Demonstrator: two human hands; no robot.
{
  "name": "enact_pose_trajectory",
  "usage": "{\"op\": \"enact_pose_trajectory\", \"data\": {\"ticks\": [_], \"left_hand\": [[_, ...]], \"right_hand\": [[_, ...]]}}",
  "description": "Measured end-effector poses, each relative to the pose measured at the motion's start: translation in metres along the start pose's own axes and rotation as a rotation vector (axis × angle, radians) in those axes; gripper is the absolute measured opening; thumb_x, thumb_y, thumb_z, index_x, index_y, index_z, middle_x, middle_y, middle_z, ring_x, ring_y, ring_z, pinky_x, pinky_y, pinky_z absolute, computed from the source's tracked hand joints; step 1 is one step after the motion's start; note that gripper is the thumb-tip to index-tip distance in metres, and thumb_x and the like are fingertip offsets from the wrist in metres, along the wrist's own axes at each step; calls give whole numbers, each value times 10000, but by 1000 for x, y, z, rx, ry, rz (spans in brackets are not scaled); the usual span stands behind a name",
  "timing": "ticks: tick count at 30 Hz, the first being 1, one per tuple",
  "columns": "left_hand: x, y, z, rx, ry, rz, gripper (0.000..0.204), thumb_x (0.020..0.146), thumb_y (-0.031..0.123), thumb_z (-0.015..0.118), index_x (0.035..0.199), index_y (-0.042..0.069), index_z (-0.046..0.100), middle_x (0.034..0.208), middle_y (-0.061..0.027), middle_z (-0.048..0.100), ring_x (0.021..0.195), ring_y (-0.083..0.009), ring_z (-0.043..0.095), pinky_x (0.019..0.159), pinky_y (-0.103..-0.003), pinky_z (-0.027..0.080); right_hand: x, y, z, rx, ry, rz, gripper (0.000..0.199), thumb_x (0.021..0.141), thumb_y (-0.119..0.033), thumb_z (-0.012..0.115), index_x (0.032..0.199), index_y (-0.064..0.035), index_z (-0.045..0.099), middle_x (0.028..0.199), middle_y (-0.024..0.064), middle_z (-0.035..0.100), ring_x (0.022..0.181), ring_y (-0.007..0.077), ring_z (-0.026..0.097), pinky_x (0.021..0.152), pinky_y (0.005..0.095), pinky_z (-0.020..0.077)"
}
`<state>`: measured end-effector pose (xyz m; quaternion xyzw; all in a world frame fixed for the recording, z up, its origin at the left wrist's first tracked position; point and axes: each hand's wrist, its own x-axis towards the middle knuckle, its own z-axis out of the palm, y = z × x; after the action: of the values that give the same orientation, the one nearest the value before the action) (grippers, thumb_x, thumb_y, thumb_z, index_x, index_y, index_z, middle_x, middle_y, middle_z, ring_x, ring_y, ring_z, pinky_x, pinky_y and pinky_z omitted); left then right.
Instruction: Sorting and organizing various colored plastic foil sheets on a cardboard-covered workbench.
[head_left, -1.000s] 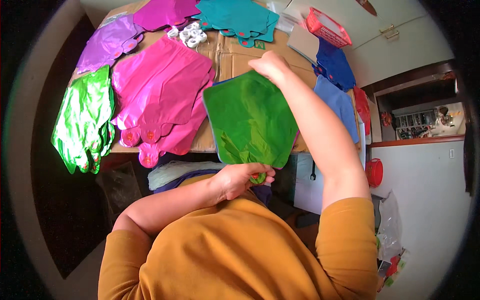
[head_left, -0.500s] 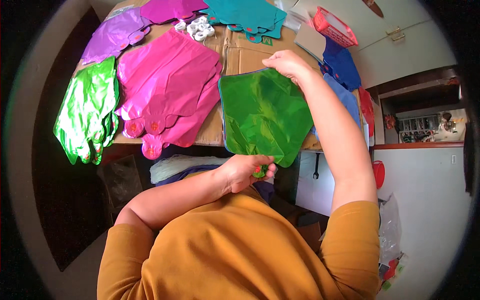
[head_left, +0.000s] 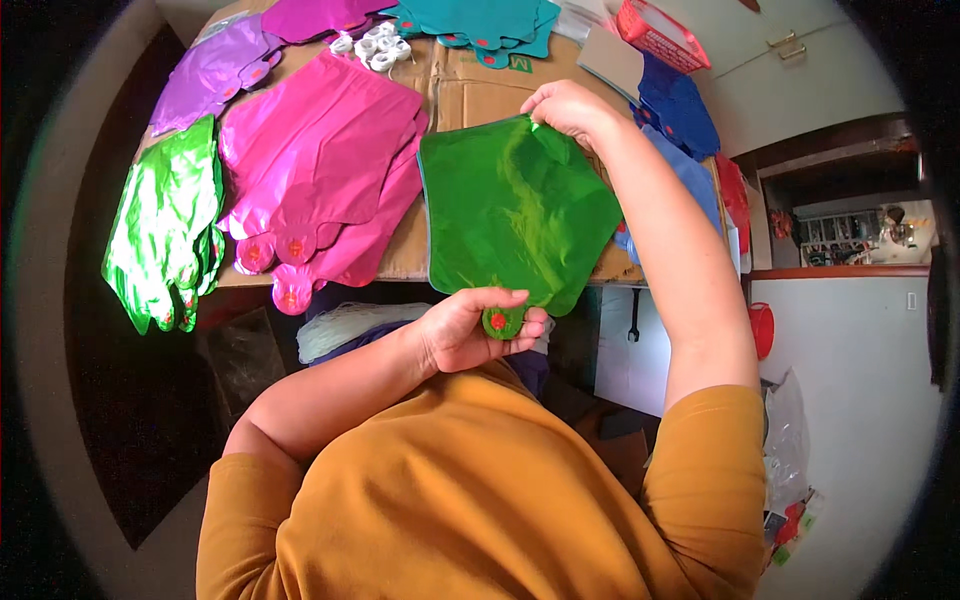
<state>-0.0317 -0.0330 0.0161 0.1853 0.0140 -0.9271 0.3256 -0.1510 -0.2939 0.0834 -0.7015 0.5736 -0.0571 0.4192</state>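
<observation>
Cardboard-covered table (head_left: 470, 95): left hand (head_left: 470, 328) pinches green foil balloon (head_left: 510, 215) neck; right hand (head_left: 565, 105) grips top edge.

Bare cardboard table top (head_left: 470, 95) at 12 o'clock gives passage; pink foil balloons (head_left: 320, 170) at 10 o'clock and blue balloons (head_left: 680, 110) at 2 o'clock obstruct.

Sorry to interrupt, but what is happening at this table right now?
A person holds a flat green foil balloon above the table edge. The left hand pinches its round neck tab, and the right hand grips the far top edge. Pink balloons, light green balloons and purple balloons lie on the cardboard-covered table.
</observation>
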Motion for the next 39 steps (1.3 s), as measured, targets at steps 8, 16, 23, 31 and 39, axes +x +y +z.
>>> {"op": "enact_pose_trajectory", "data": {"ticks": [8,16,23,31,39], "left_hand": [[12,-10,9,88,283,20,114,969,149,565,1013,47,540,874,-59,584,768,-156,547,792,-332,517],[6,-11,14,167,252,30,94,966,156,575,976,63,565,840,-34,581,760,-141,539,807,-331,506],[4,-11,9,134,262,37,108,969,170,570,952,64,564,841,-34,579,767,-143,534,800,-329,500],[6,-9,11,122,239,37,119,944,159,592,963,49,550,865,-77,589,785,-173,551,815,-343,511],[9,-6,11,37,221,32,152,937,156,598,1018,47,531,880,-94,602,769,-189,566,797,-358,518]], "right_hand": [[3,2,9,22,99,-11,197,820,-37,553,940,-3,704,773,88,664,654,164,569,564,346,451],[22,6,10,27,155,4,211,753,-157,693,711,48,665,632,100,600,517,163,499,477,370,406],[1,-20,5,133,-25,93,166,776,-131,697,891,-11,697,783,68,666,679,168,602,614,324,495],[7,3,6,2,91,-44,193,778,-143,703,805,47,715,711,150,667,642,194,590,604,375,467],[22,6,12,-59,92,87,181,766,-21,593,909,0,702,798,76,661,729,161,597,627,300,466]]}}
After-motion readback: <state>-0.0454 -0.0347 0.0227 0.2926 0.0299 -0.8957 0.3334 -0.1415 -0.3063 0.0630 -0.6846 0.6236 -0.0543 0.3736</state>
